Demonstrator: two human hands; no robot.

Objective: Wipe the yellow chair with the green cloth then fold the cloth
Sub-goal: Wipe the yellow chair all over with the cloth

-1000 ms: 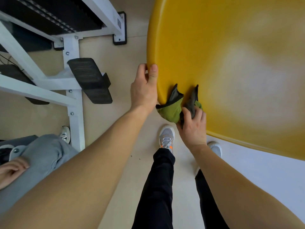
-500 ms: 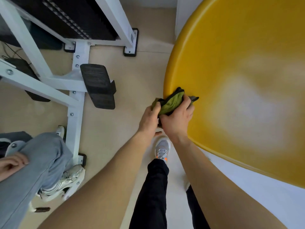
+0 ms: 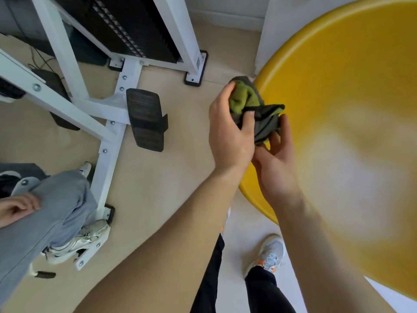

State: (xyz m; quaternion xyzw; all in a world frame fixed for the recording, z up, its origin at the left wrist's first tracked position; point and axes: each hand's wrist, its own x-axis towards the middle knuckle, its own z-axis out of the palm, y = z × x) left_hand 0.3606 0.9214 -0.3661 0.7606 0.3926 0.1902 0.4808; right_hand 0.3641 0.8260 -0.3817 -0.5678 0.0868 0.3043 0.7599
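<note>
The yellow chair [image 3: 352, 123] fills the right side of the view as a large glossy round shell. The green cloth [image 3: 242, 98], green on one side and dark grey on the other, is bunched up in the air at the chair's left rim. My left hand [image 3: 230, 136] grips the bunched cloth from the left, thumb pressed on the grey side. My right hand [image 3: 275, 161] is just below and to the right, palm up, its fingers curled under the hanging grey part of the cloth.
A white metal frame [image 3: 108, 141] with a black foot pedal [image 3: 145, 119] stands on the beige floor at left. Another person's leg in grey trousers [image 3: 45, 213] and a hand are at lower left. My own legs and grey shoes [image 3: 269, 254] are below.
The left hand let go of the chair's rim and joined the right hand on the cloth. The cloth has come off the chair's surface and both hands now hold it up by the rim.
</note>
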